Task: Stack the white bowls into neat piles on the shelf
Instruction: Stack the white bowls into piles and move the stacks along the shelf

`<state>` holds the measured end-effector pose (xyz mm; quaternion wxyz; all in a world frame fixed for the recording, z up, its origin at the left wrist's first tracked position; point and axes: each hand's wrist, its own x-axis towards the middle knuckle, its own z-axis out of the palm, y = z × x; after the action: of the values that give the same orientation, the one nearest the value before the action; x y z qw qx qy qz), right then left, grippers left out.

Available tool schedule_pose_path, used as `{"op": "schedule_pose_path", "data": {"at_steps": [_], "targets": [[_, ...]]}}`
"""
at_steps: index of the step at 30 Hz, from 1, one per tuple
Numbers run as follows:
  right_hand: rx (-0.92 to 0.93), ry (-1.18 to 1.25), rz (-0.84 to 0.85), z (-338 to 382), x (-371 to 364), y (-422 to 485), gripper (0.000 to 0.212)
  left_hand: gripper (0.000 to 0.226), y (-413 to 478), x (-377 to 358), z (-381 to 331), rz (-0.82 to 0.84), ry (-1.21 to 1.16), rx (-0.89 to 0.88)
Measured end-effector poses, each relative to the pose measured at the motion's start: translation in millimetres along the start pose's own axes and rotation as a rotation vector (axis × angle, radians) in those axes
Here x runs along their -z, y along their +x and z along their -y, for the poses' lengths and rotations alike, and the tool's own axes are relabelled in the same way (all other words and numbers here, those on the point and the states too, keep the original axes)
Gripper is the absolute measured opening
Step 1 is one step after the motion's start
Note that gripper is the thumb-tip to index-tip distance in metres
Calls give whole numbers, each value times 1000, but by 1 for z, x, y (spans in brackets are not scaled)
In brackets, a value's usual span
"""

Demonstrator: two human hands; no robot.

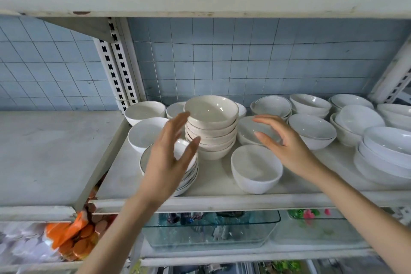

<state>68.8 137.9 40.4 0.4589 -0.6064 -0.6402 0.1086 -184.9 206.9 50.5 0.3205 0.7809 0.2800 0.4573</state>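
Shelf [222,202] across the middle of the frame, in front of a blue tiled wall [244,58], is loaded with white bowls along most of its length.

One tall pile [211,133] of several cream-white bowls stands upright at the centre of the frame, nested squarely. The left hand [171,155] is raised just left of this pile with its palm turned toward it. Its fingers are straight and close together, the thumb spread, and it holds nothing. Whether the fingertips touch the top rim cannot be told. The right hand [282,142] is raised on the right side of the pile, apart from it. Its fingers are loosely bent and spread, and it also holds nothing.

Beneath the left hand, partly hidden by it, sits a low pile of dark-rimmed bowls [192,172]. Two loose bowls stand to the left, a front bowl [144,133] and a back bowl [144,111] near the slotted post [117,62].

A single deep bowl [255,169] stands alone near the front edge, at lower centre, just below the right hand. A shallow bowl [246,131] lies behind that hand.

Further right are short piles: a middle pile [311,131], a rear pile [311,104], and a larger pile [387,153] at the right edge of the frame.

On the shelf below stand a glass dish [211,232] and, at lower left, an orange packet [71,236].
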Motion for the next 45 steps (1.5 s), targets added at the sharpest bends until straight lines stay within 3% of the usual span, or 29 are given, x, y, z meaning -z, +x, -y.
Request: {"op": "schedule_pose_path", "data": {"at_steps": [4, 8, 12, 15, 17, 22, 28, 32, 41, 45], "targets": [[-184, 176, -48, -10, 3, -29, 33, 32, -32, -32, -11, 113, -55, -97], [-299, 290, -75, -15, -3, -51, 41, 57, -49, -73, 6, 266, -35, 4], [-342, 316, -10, -17, -12, -64, 58, 87, -54, -97, 17, 317, -10, 168], [-371, 314, 45, -17, -15, -68, 93, 87, -49, -105, 22, 389, -97, 226], [-397, 348, 69, -18, -15, -69, 104, 86, -44, -109, 26, 377, -214, 274], [-417, 457, 133, -15, -14, -73, 100, 93, -35, -111, 30, 345, -327, 333], [-449, 409, 59, -17, -6, -79, 90, 79, -26, -123, 35, 388, -330, 343], [-479, 387, 7, -19, 5, -85, 80, 84, -20, -134, 32, 415, -321, 351], [-553, 401, -7, -32, 42, -96, 80, 86, -11, -168, 10, 481, -366, 371], [-549, 362, -38, -34, 60, -96, 56, 88, -7, -178, 10, 523, -426, 393]]}}
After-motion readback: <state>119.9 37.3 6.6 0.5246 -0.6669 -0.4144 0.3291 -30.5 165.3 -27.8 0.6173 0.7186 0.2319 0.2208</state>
